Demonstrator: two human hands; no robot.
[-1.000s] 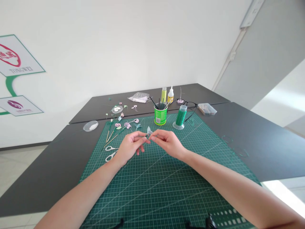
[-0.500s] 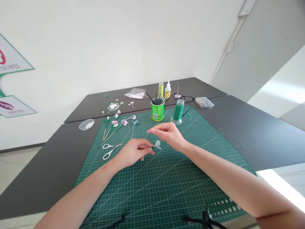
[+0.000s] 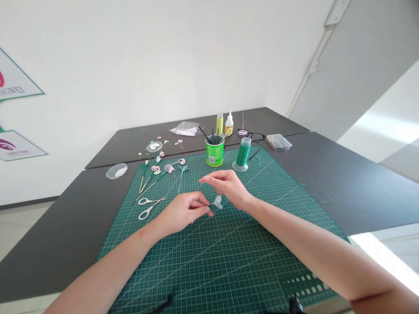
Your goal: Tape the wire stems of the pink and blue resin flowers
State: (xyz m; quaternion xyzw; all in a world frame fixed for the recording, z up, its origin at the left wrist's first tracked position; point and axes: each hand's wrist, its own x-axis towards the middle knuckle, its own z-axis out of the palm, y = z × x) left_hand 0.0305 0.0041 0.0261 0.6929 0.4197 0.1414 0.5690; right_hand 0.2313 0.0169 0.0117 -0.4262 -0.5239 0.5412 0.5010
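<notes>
My left hand (image 3: 183, 211) is closed in a pinch on a small pale paper flower (image 3: 217, 202) just above the green cutting mat (image 3: 209, 257). My right hand (image 3: 227, 185) hovers behind and above the flower with its thumb and forefinger pinched together; a thin thread or wire may run from them, too fine to make out. Both forearms reach in from the bottom of the view.
White scissors (image 3: 147, 207) lie left of my left hand. Finished pink flowers on stems (image 3: 157, 172) lie at the mat's far left. A green tin of tools (image 3: 214, 152), a green thread spool (image 3: 242, 153), glue bottles (image 3: 229, 124), glasses (image 3: 255, 137), a small box (image 3: 279, 142) stand behind.
My hands came apart: the left dropped toward me with the flower, the right stayed higher, pinched. The view shifted slightly.
</notes>
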